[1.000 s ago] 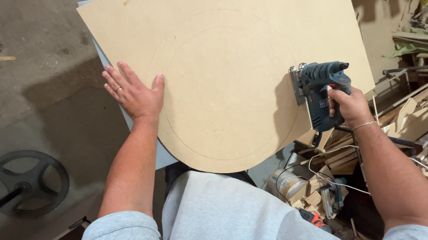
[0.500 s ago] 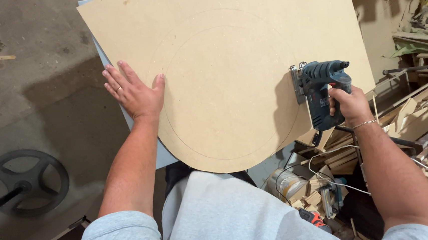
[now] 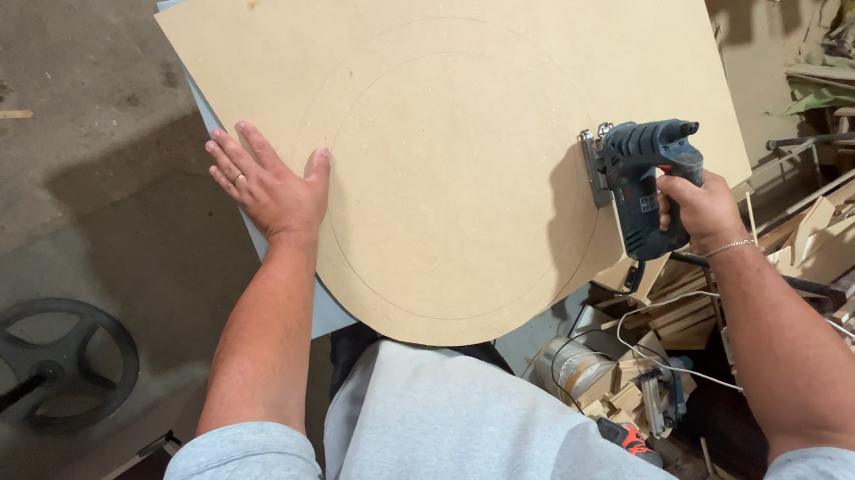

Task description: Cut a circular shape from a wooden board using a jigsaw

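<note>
A large tan fibreboard sheet (image 3: 459, 117) lies in front of me with a circle drawn on it; its near edge is cut to a curve. My left hand (image 3: 268, 186) rests flat on the board's left edge, fingers spread. My right hand (image 3: 701, 211) grips the handle of a blue-green electric jigsaw (image 3: 644, 180), which sits on the board's right side along the curved cut line. The saw's blade is hidden under its body.
A dark metal wheel (image 3: 50, 362) lies on the concrete floor at lower left. Offcuts and wood scraps (image 3: 828, 232) are piled at right, with a tape roll (image 3: 572, 365), cables and another tool below the board. A pale panel (image 3: 246, 223) shows under the board's left edge.
</note>
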